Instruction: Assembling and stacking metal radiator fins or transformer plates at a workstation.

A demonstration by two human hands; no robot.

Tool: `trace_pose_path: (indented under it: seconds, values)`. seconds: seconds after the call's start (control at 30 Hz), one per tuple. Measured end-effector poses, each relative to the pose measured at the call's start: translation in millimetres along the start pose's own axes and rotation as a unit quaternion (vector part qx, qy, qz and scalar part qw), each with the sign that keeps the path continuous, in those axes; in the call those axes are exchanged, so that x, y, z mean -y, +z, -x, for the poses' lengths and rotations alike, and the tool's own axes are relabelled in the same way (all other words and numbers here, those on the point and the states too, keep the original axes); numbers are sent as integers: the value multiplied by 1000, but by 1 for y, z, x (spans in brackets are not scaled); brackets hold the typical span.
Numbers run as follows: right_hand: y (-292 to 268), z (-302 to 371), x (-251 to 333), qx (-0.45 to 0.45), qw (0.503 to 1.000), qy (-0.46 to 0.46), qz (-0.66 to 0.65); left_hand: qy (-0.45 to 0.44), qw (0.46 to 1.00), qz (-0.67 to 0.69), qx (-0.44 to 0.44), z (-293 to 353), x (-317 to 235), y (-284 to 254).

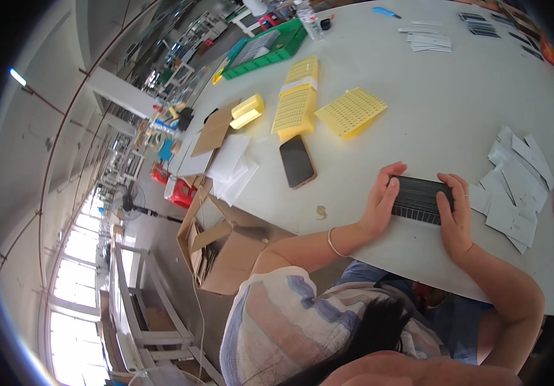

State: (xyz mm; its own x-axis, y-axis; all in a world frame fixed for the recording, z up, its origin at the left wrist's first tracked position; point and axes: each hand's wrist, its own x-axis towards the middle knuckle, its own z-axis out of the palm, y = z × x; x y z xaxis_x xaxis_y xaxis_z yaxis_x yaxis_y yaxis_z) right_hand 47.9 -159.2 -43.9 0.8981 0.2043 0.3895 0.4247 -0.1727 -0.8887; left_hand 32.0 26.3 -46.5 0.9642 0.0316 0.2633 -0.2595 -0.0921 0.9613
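Note:
A stack of thin black rectangular pieces (422, 199) lies between my two hands at the near edge of the table. My left hand (380, 204) grips its left end, thumb along the near side and fingers round the far corner. At the other end my right hand (457, 215) is closed on the stack, its thumb pressing the side. What the pieces are exactly, I cannot make out. Loose white cards (513, 193) lie in a spread pile just right of my right hand. A dark-screened phone (297, 161) rests to the left of my left hand.
Yellow label sheets (351, 112) and a banded yellow stack (295, 103) lie beyond the phone. A green crate (293, 37) and a clear bottle (309, 20) stand at the far left. White cards (428, 42) sit farther back. An open cardboard box (235, 257) stands below the table's left edge.

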Motion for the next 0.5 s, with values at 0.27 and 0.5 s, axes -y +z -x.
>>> trace_pose_path:
  seconds: [0.27, 0.5]
  values:
    - [-2, 2, -5, 25, 999, 14, 24, -24, 998, 57, 7, 3, 0, 0]
    - [-4, 1, -5, 19, 999, 45, 11, -23, 997, 66, 15, 0, 9, 1]
